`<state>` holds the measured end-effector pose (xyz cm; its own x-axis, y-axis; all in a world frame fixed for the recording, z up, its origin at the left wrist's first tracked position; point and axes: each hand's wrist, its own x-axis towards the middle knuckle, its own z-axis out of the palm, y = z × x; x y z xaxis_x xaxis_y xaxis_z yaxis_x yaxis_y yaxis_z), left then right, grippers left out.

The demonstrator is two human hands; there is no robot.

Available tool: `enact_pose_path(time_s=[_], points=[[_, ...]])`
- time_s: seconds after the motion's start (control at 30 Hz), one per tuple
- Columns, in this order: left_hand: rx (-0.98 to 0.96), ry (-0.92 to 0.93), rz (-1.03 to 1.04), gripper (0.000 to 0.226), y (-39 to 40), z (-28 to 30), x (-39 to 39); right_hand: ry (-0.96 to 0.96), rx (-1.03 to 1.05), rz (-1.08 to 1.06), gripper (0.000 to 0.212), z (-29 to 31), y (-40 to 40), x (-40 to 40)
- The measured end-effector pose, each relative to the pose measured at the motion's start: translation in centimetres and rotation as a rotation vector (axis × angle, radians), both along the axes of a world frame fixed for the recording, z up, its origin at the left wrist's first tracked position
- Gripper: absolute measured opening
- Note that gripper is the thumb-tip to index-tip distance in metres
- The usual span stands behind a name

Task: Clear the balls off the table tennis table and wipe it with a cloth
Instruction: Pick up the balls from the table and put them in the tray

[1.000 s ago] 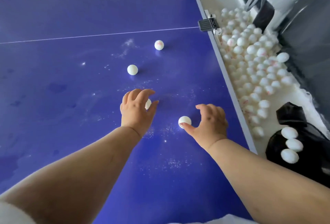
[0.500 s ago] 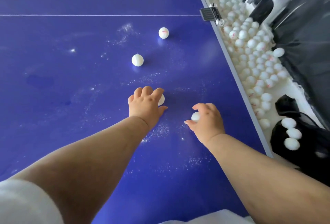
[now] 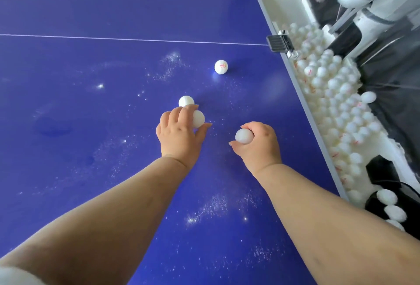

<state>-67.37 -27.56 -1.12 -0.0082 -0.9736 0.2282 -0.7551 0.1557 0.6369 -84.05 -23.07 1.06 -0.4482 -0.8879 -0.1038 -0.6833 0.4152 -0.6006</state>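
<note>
Head view looked down on a blue table tennis table whose long edge ran from upper middle to lower right, with a thin white line crossing it from left to right. The left hand gripped a white ball between curled fingers and thumb, its fingertips reaching toward a second ball lying on the table just beyond; whether they touched it could not be told. The right hand was clamped on another white ball, mostly showing at the thumb side, the rest covered by the fingers. A third loose ball with a red logo sat farther out, well apart from both hands, its print facing the camera. White specks of dust were scattered over the surface.

Beside the table's right edge a white trough held a heap of white balls, some marked red. A black clamp gripped the edge at the line's end. Dark gear and a white machine at upper right were cut off and hard to identify.
</note>
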Motion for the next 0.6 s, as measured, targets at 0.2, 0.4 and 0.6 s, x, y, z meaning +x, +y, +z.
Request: enact_pose_path(time_s=[0.2, 0.4, 0.6], points=[[-0.043, 0.098, 0.028, 0.043, -5.3, 1.2, 0.0, -0.053, -0.098, -0.026, 0.042, 0.3, -7.0, -0.1], [0.006, 0.026, 0.013, 0.043, -9.1, -0.2, -1.5, 0.026, -0.259, -0.015, 0.036, -0.4, -14.0, -0.8], [0.037, 0.031, -0.053, 0.046, -10.9, -2.3, -2.3, 0.125, -0.27, 0.125, 0.044, -2.2, -20.1, -1.3]])
